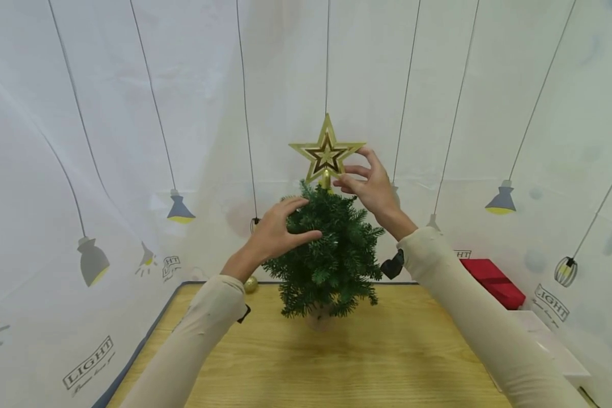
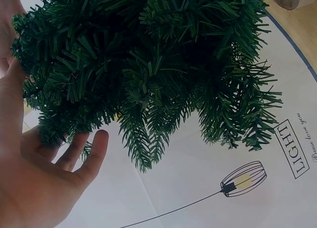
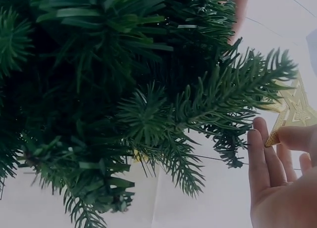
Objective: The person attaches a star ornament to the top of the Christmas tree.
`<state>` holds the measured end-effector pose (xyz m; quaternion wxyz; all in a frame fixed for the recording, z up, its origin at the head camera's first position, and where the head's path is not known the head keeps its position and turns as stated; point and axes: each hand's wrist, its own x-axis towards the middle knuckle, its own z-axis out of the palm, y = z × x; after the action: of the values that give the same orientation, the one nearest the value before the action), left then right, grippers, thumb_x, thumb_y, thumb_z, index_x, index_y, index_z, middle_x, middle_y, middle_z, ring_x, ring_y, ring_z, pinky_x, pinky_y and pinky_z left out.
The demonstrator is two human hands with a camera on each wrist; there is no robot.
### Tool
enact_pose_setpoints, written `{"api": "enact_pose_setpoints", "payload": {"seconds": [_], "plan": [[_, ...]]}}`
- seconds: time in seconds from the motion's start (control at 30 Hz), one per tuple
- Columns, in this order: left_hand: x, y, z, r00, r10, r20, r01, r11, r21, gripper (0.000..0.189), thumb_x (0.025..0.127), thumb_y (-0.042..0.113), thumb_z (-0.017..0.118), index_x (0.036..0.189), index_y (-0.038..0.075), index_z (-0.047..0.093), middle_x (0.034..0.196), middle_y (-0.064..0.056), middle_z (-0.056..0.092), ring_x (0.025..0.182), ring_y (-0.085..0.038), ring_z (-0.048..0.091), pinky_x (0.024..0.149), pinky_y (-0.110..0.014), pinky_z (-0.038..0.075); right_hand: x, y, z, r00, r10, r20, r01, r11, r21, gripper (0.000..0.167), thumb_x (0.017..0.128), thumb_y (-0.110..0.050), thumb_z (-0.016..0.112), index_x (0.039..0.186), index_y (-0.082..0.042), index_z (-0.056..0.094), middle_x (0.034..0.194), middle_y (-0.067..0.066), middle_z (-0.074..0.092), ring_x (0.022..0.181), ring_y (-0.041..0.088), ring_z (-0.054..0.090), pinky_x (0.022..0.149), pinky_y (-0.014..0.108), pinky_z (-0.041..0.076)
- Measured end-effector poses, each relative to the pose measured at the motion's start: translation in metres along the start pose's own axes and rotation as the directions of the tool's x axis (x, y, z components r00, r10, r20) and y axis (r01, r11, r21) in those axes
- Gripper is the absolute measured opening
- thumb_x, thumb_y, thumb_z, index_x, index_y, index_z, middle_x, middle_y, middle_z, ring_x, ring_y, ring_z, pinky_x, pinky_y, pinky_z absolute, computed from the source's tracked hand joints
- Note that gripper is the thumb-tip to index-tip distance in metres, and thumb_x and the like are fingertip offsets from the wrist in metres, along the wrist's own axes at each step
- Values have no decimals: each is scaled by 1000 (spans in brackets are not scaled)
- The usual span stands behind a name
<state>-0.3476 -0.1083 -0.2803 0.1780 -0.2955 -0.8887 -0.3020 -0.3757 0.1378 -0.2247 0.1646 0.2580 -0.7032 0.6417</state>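
Observation:
A small green artificial Christmas tree (image 1: 331, 243) stands upright on the table, its pale base partly hidden by low branches. At its tip is a gold star tree topper (image 1: 326, 154), its gold socket among the top needles. My right hand (image 1: 374, 190) pinches the star by its lower right point; in the right wrist view the thumb and fingers of the right hand (image 3: 287, 183) meet on that gold point. My left hand (image 1: 277, 229) lies at the upper left branches, thumb and fingers spread apart. The left wrist view shows the left hand (image 2: 44, 173) cupped beside the needles.
A gold bauble (image 1: 251, 284) lies at the table's back edge, near my left wrist. Beyond my right forearm are a red box (image 1: 494, 280) and a white box (image 1: 551, 340). A white backdrop (image 1: 285, 68) printed with hanging lamps rises behind the wooden table (image 1: 336, 362).

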Motion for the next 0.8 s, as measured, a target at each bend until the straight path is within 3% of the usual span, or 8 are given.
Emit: {"api": "enact_pose_setpoints", "payload": {"seconds": [0.23,0.5,0.8], "plan": [[-1,1,0,1000,-9,1,9,1000,-4,84,90,54,78,157,15,47,164,-11,39,151,-34,36,118,-60,35,-3,4,-1,1000,17,23,-16,1000,-8,58,103,-2,62,154,-12,37,128,26,63,98,25,76,91,38,61],[-1,-1,1,1000,-3,-4,3,1000,5,84,90,55,78,157,15,47,163,-10,40,150,-34,37,118,-60,35,-8,12,-1,999,34,12,-33,993,-111,60,102,-4,65,155,-10,36,127,24,66,97,23,76,93,38,60],[0,-3,4,1000,-1,-4,1,1000,7,84,90,55,78,157,15,47,163,-10,41,149,-33,39,118,-59,37,-16,19,-1,998,63,12,-59,968,-246,65,104,-14,65,159,-9,32,131,23,67,118,40,67,104,53,51]]}}
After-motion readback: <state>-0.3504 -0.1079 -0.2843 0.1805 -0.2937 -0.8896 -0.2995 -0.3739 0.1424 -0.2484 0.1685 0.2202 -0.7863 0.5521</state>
